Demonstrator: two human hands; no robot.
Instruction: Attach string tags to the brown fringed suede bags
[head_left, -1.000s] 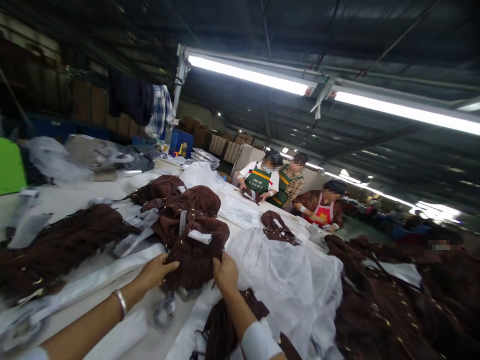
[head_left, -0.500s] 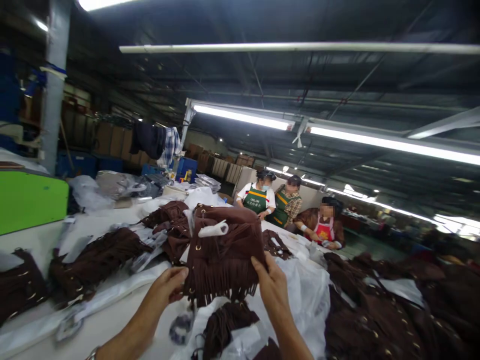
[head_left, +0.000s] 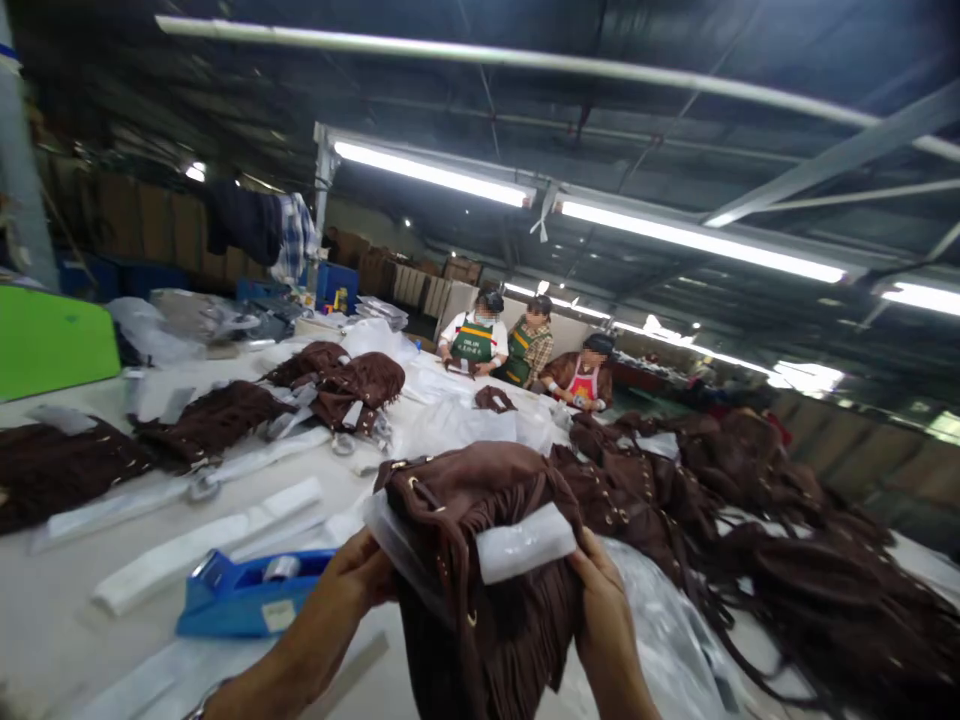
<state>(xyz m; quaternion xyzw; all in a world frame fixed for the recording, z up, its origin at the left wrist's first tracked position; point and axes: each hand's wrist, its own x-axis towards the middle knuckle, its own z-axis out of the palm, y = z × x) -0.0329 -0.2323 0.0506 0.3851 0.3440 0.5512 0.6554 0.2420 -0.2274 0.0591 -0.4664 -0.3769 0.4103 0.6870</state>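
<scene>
I hold a brown suede fringed bag (head_left: 480, 530) up in front of me with both hands. My left hand (head_left: 358, 580) grips its left edge, fingers curled round the suede and a clear plastic strip. My right hand (head_left: 604, 600) grips the right edge, thumb pressed beside a white wrapped strap piece (head_left: 525, 542) lying across the bag's front. Fringe hangs down between my forearms.
A blue tape dispenser (head_left: 240, 592) lies on the white table (head_left: 67, 610) left of my hands, with white wrapped strips (head_left: 202, 535) nearby. More brown fringed bags are piled at left (head_left: 210, 420), centre (head_left: 352, 385) and right (head_left: 750, 540). Three aproned workers (head_left: 525, 345) stand at the far end.
I lifted the bag off the far pile and drew it close to me, turning it. The view swung right, bringing the tape dispenser and the right-hand pile into sight.
</scene>
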